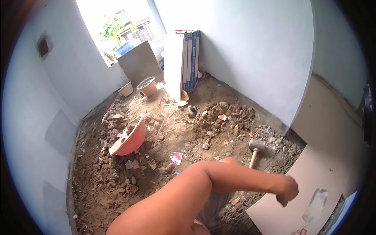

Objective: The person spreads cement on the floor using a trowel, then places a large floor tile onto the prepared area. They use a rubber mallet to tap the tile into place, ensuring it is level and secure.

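Left hand (288, 190) is curled into a loose fist above a large beige tile (274, 211) at the lower right, its arm reaching across from the lower left; whether it touches the tile or hides anything in the palm, I cannot tell. Right hand (300, 232), mostly cut off by the lower edge, grips the handle of a trowel (314, 205). Its pale, smeared blade points away from the body over the same tile; whether it rests on the surface is unclear.

Past the tile's far end lies another beige tile (323, 113), beside the wall. Just left of the near tile, a mallet (257, 145) with a dark head and wooden handle lies on bare dirt (223, 94), within easy reach.

The step in hand looks like setting or checking the near tile in the floor. The next move probably calls for even pressing or light taps, watching that its edges sit level with its neighbour.

Farther out, a red basin (135, 141) tilts on broken rubble (113, 117). Beyond stand two buckets (148, 88), a grey board (140, 62) before a bright opening, and tall blue-and-white boxes (191, 58) leaning against a pale blue wall (250, 47).
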`<state>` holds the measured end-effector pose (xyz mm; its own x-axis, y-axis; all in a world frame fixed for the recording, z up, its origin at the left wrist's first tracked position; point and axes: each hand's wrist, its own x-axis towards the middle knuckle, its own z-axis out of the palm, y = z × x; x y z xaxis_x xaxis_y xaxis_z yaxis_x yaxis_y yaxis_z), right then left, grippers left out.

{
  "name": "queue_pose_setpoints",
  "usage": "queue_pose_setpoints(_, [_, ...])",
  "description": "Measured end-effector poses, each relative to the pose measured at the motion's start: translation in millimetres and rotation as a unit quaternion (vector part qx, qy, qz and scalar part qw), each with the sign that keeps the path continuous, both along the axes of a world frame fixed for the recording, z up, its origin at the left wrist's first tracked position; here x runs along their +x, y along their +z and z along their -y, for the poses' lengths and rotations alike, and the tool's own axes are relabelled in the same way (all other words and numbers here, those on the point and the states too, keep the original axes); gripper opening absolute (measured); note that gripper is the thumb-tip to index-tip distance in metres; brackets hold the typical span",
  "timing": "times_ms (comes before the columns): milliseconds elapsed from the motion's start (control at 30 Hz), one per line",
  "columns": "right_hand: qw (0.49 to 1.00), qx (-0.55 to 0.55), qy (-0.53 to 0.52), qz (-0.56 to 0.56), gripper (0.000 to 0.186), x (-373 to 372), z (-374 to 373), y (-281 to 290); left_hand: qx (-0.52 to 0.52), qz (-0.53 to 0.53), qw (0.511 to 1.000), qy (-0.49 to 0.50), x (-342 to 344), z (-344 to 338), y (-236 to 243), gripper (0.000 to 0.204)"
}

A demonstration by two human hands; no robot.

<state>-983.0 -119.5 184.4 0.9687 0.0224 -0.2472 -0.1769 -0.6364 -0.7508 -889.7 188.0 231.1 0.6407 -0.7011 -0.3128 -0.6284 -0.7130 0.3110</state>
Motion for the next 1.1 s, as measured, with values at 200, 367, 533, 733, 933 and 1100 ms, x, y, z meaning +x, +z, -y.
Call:
queue_pose_setpoints(200, [0.963,-0.185,0.19,-0.042,0.053,-30.1,-9.9,-5.7,-0.044,-0.021,0.984,0.172,18.2,-48.1,38.4,0.039])
queue_pose_setpoints(367, [0.893,-0.303,0.328,-0.05,0.035,-50.3,-53.3,-2.8,0.02,-0.032,0.985,0.171,38.2,-47.7,34.7,0.052])
queue_pose_setpoints(533, [0.831,-0.351,0.42,-0.096,0.038,-58.7,-85.8,-21.8,0.002,0.016,0.993,0.114,35.0,-44.4,36.6,0.045])
queue_pose_setpoints(733, [0.832,-0.335,0.424,-0.127,0.036,-62.5,-106.9,-49.1,-0.016,-0.005,0.996,0.086,35.3,-44.2,31.4,0.041])
queue_pose_setpoints(933, [0.842,-0.319,0.415,-0.132,0.032,-55.1,-119.7,-59.5,0.034,-0.018,0.993,0.114,35.3,-39.5,36.2,0.055])
queue_pose_setpoints(1100, [0.833,-0.371,0.387,-0.137,0.024,-52.1,-80.7,-64.2,0.079,-0.033,0.991,0.099,37.0,-25.4,36.5,0.057])
